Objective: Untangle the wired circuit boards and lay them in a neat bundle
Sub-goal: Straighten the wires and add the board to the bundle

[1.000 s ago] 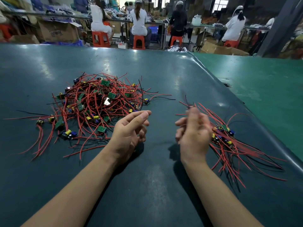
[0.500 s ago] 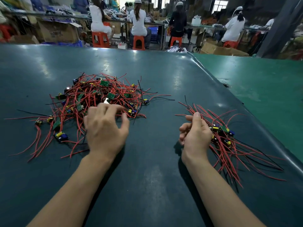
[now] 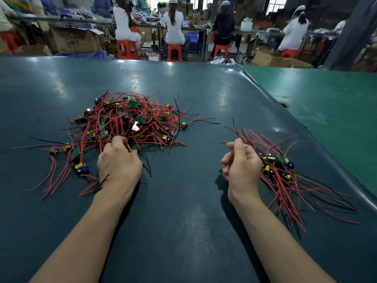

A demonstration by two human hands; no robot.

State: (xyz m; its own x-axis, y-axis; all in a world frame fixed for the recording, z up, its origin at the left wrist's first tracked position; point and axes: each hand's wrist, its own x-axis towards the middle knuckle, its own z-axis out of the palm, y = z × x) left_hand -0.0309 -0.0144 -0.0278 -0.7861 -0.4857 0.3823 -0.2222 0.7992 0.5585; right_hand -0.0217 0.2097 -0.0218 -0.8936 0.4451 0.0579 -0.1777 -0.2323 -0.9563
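On the dark green table mat, head view:
Surface: the dark green glossy table mat (image 3: 183,231) carries both heaps and both forearms.
Left hand: the left hand (image 3: 119,163) lies palm down at the near edge of the tangled heap of red and black wires with small green circuit boards (image 3: 132,121); its fingers (image 3: 120,140) curl down into the wires, gripping some strands of that heap. Exactly which strands they hold is hidden under the knuckles.
Tangle: the heap spreads away from the left hand's fingertips and to that hand's left; loose red wire ends trail back past the wrist on the outer side, and a board with a yellow and blue component (image 3: 81,168) lies just left of the knuckles.
Right hand: the right hand (image 3: 242,166) stands on its edge, thumb up, fingers loosely curled and holding nothing; its back touches the sorted heap.
Bundle: the aligned bundle of red and black wires with circuit boards (image 3: 285,176) lies just beyond the back of the right hand, boards clustered close to the knuckles, wires fanning toward the near right.
Gap: bare mat lies between the two hands.
Background: workers in white tops sit on orange plastic stools (image 3: 126,49) at a far bench.
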